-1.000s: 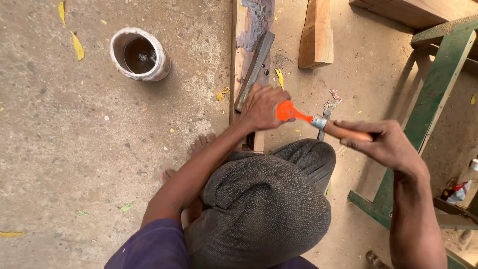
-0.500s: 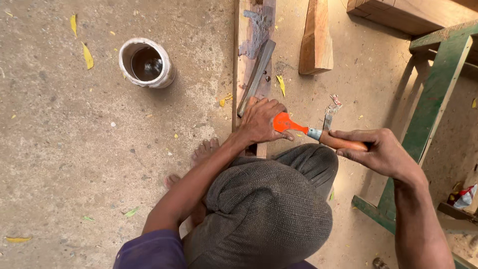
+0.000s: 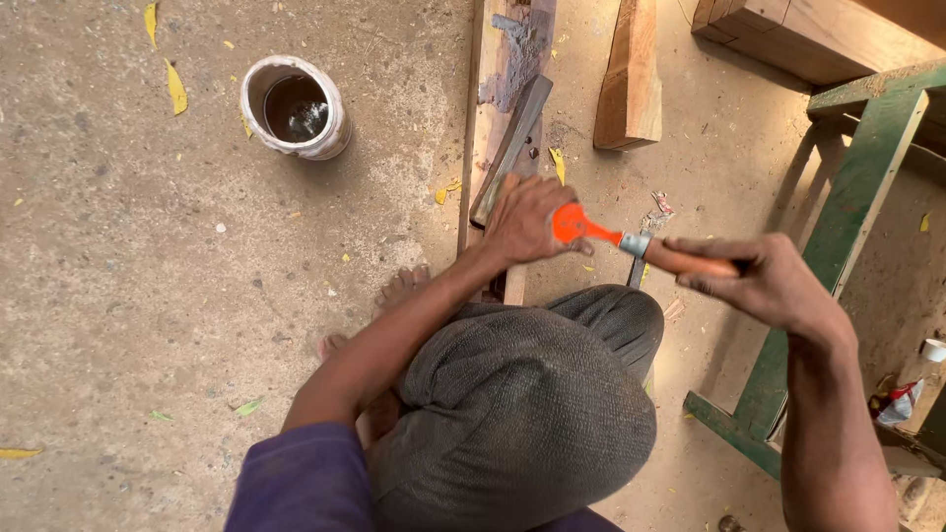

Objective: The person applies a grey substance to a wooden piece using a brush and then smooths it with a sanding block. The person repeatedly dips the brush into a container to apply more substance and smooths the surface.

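Note:
My left hand rests on a long wooden plank and grips an orange-handled tool, probably a chisel; its blade is hidden under the hand. My right hand is closed around the wooden handle of a hammer. The hammer's metal head sits at the end of the orange handle. A flat grey metal bar lies along the plank just beyond my left hand, next to a grey smeared patch. My bent knee in grey trousers fills the lower middle.
A white tin of dark liquid stands on the concrete floor at upper left. A short wooden block lies right of the plank. A green wooden frame stands at right, with timber behind. My bare foot is beside the plank.
The hammer head dipped a little and came back up against the orange handle. My left hand kept its grip on the plank. The view shifted slightly.

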